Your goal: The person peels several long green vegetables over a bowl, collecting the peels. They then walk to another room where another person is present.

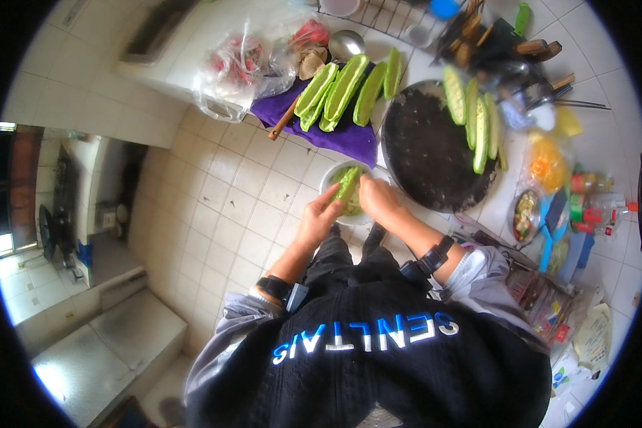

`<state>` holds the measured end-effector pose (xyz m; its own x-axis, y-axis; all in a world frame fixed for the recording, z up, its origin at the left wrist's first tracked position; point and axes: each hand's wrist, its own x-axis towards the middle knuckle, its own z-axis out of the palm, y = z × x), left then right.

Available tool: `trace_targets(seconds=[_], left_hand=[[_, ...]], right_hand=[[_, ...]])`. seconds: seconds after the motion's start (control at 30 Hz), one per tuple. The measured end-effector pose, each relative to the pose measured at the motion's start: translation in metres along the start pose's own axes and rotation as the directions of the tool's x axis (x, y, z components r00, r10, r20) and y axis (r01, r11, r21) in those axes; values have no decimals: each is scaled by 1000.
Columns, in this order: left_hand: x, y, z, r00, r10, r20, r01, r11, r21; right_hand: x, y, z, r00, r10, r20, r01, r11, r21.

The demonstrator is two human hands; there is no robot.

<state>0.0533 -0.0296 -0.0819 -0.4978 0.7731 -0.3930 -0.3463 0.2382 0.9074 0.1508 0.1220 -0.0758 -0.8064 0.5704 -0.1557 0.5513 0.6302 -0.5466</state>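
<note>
My left hand grips a bumpy green bitter melon piece over a white bucket. Pale green scraps lie inside the bucket. Close against the melon's right side is my right hand, its fingers curled; whether they hold a small tool is hidden. Several hollowed melon halves rest on a purple cloth at the counter's edge. On the round dark chopping board, several more halves lie along the right side, some with their seedy cores showing.
A wooden handle juts past the counter edge. Behind the cloth are plastic bags and a metal ladle. Knives in a holder, a bowl of chopped food and bottles stand right of the board.
</note>
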Motion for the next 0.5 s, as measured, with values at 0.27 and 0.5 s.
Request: trace_targets(seconds=[0.27,0.5], left_hand=[[18,-9,-10,999,-49,-5,47,980,-194],[28,4,-11,985,-129,116,172,799,-576]], right_hand=[[-35,-36,40,973,-214,89,188,954,233],[-34,-41,31,962,-248,110,171,871,461]])
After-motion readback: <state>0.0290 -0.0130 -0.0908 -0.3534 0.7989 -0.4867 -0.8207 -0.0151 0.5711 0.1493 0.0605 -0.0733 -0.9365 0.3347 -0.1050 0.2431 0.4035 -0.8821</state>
